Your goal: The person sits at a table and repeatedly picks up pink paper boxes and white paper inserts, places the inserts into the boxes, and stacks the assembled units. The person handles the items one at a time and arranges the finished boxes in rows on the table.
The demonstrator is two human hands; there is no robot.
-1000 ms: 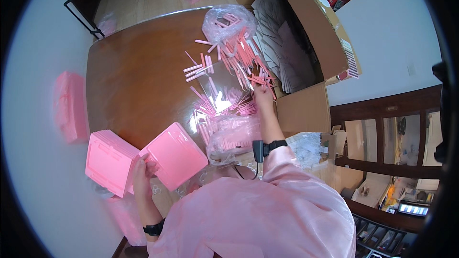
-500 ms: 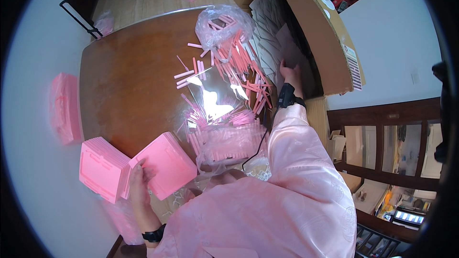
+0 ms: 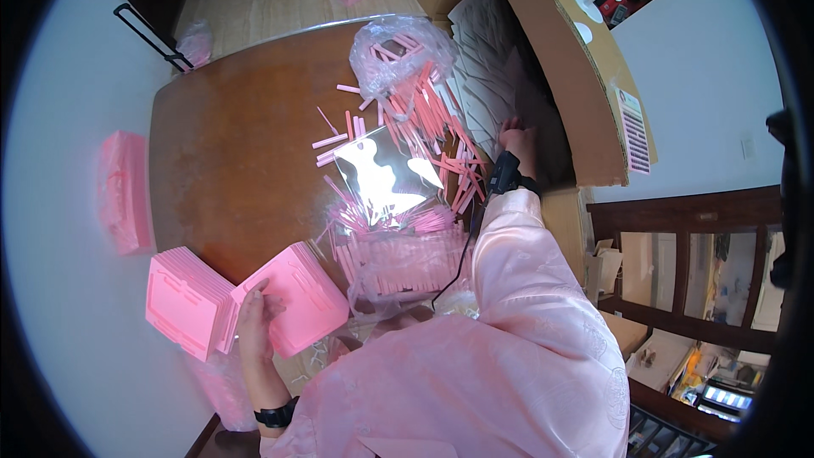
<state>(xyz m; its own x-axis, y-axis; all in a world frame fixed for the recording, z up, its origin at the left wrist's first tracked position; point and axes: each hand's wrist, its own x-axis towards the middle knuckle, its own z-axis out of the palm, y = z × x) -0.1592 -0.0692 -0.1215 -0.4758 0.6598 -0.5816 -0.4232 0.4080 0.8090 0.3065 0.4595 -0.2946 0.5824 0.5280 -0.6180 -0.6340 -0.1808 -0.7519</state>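
Observation:
My left hand (image 3: 257, 318) curls over the inner edge of a stack of pink plastic trays (image 3: 307, 301), its fingers against the front tray's moulded face. Beside it, on the left, leans another stack of pink trays (image 3: 182, 304), tilted the other way. My right hand (image 3: 515, 137) reaches into a big cardboard box (image 3: 585, 114), palm side partly hidden. Its fingers look loosely apart, and I make out nothing in them. Close to it inside the box lie many flat whitish pieces (image 3: 479, 64), overlapping, and a greyish sheet in shadow (image 3: 519, 76).
On the brown table (image 3: 229, 144) lie loose pink sticks (image 3: 424, 102), a clear bag (image 3: 365, 38) of pink tubes, a shiny clear sheet (image 3: 415, 157) and a bag of pink brushes (image 3: 398, 259). A black cable (image 3: 464, 259) runs along my right arm. A pink wrapped block (image 3: 125, 193) stands by the wall.
My right hand has drawn back slightly from the greyish sheet, which now lies deeper in shadow. The right-hand tray stack now shows a moulded face where a plainer one faced me.

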